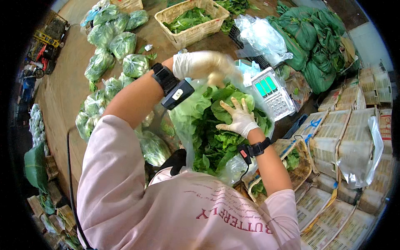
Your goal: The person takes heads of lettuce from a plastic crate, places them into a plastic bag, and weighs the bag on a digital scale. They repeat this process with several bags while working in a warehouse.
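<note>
Before me a large clear plastic bag [184, 117] stands with its mouth spread, full of leafy greens [215, 131]. My right hand [239, 118], in a whitish glove, lies on the top leaves with its fingers spread. Across the far side of the bag reaches my left hand [207, 67], gloved too and blurred by motion. Its fingers are bent down near the bag's rim; whether they grip the plastic cannot be made out. Just right of the bag is a digital scale's panel [273, 93] with green lit windows and a keypad.
Bagged greens [134, 65] cover the floor at left. A cream plastic crate [190, 36] of leaves stands ahead. Clear plastic bags [262, 39] lie beside green mesh sacks [309, 40]. Strapped crates [331, 140] and an open crate [300, 162] are at right. A black cable [69, 168] hangs at left.
</note>
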`<state>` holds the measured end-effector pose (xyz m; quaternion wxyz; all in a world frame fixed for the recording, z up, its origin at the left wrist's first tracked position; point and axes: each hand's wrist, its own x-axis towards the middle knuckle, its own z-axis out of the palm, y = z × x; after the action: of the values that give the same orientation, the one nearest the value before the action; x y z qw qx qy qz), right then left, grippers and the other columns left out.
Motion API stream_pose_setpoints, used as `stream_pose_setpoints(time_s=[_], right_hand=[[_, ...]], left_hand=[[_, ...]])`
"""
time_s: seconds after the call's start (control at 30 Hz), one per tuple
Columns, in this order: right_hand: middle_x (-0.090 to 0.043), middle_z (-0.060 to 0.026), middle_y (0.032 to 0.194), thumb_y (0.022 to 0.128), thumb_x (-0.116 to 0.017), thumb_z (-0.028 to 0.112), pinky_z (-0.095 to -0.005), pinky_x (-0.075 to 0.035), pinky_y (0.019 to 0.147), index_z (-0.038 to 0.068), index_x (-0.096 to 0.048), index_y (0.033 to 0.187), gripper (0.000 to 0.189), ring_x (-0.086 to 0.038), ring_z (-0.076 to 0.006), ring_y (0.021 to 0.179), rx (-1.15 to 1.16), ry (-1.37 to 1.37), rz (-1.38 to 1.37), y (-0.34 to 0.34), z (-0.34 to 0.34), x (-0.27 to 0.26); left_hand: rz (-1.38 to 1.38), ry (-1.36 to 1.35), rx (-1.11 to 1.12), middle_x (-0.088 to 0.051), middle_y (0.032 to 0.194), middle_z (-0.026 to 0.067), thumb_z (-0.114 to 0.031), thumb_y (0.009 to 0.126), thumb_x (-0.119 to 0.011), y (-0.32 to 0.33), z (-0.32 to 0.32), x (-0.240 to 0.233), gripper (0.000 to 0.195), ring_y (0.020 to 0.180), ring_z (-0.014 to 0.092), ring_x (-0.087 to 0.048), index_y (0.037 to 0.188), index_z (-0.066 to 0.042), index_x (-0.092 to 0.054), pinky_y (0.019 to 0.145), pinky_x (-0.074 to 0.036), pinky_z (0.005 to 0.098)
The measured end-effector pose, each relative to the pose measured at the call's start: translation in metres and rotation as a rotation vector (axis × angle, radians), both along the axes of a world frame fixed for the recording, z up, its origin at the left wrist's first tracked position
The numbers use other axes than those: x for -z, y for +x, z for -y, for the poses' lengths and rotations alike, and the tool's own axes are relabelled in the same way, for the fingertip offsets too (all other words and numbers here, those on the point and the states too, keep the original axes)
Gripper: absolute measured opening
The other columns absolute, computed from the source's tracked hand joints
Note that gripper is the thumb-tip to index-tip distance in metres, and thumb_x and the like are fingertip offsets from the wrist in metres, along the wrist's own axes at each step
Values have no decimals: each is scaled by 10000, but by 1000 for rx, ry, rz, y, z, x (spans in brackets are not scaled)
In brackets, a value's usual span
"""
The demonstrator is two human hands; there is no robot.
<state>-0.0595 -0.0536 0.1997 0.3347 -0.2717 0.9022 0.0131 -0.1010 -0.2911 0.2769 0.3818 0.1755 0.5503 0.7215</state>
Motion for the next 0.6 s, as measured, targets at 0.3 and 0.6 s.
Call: stream_pose_setpoints(time_s=[0.3,0.6], right_hand=[[-31,-54,1553,604,-668,706,-707,-166,998,351,-265,1441,994,43,-365,1412,198,-120,-297,37,20,34],[-68,-62,1545,620,-732,579,-699,-154,1006,348,-273,1436,965,42,-362,1415,177,8,-253,27,33,99]], left_hand=[[36,132,-361,-294,569,-114,-293,956,-482,52,-41,-30,495,487,29,-287,1335,22,-435,465,-240,192],[193,286,-364,-395,618,-42,-385,927,-516,80,-33,-10,405,537,71,-377,1110,-24,-543,510,-347,222]])
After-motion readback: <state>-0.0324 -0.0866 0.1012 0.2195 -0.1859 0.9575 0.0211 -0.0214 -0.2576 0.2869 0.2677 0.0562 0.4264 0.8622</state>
